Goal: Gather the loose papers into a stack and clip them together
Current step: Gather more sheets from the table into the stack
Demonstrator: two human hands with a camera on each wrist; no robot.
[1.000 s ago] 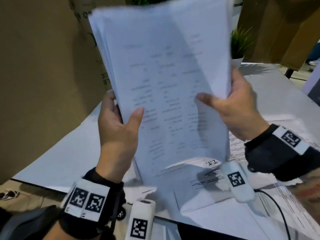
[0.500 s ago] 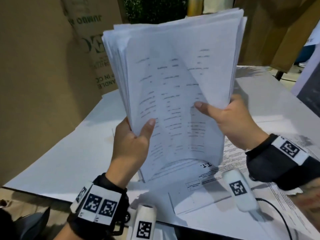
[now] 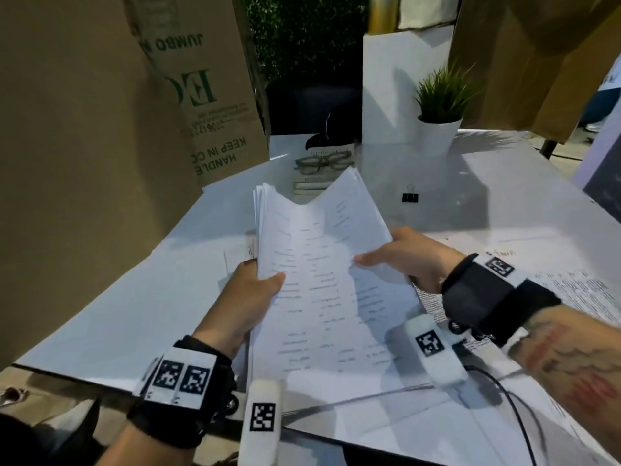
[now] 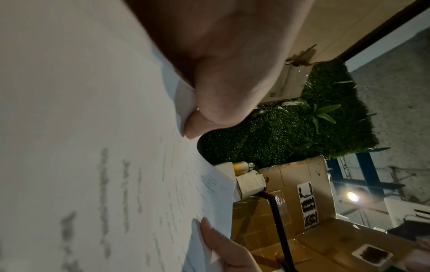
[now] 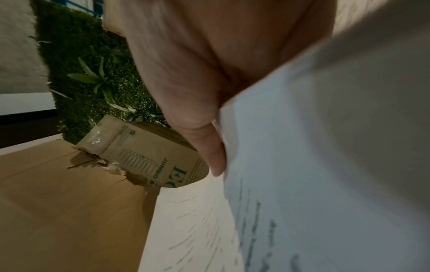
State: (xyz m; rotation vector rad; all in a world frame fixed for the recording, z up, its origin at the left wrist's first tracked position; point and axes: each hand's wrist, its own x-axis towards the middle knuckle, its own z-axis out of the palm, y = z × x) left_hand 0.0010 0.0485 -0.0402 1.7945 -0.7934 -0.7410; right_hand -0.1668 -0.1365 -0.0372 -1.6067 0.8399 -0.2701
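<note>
Left hand (image 3: 250, 297) grip: thumb over the top sheet, fingers beneath, clasping the left edge of the paper stack (image 3: 322, 280), which is held tilted above the white bench (image 3: 111, 307). Right hand (image 3: 413, 260) grip: clasps the stack's right edge, thumb on top. Black binder clip (image 3: 410, 196) sits on the bench further right, well apart from the stack.

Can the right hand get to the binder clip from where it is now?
Probably yes, but not right away. The clip sits alone on bare table beyond the right hand, with nothing between them. That hand is holding the stack along with the left hand, so it must let go first.
</note>
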